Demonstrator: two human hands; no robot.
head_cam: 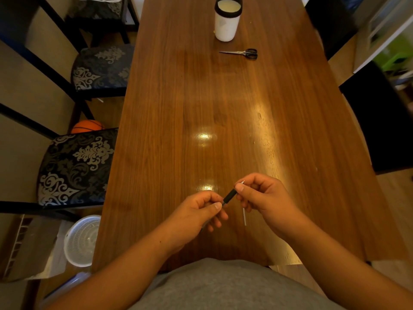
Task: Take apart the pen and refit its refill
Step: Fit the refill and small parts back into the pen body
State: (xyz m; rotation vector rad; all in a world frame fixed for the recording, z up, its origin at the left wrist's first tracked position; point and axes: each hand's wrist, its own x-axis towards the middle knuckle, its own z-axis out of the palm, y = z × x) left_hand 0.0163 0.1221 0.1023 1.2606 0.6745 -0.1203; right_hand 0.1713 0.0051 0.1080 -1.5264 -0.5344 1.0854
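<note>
A dark pen (229,195) is held between both hands just above the near part of the wooden table (178,108). My left hand (196,213) pinches the pen's lower end, most of which is hidden in the fist. My right hand (263,198) pinches the tip end; a small metal point (243,182) pokes out above the thumb. A thin white rod, probably the refill (244,217), hangs down below my right hand's fingers, near the table top; I cannot tell whether it is held or lying there.
Far up the table stand a white cup with a black rim (226,21) and black-handled scissors (242,53). Patterned chairs (76,166) line the left side, with a white basket (81,240) on the floor. A dark chair (380,121) is on the right.
</note>
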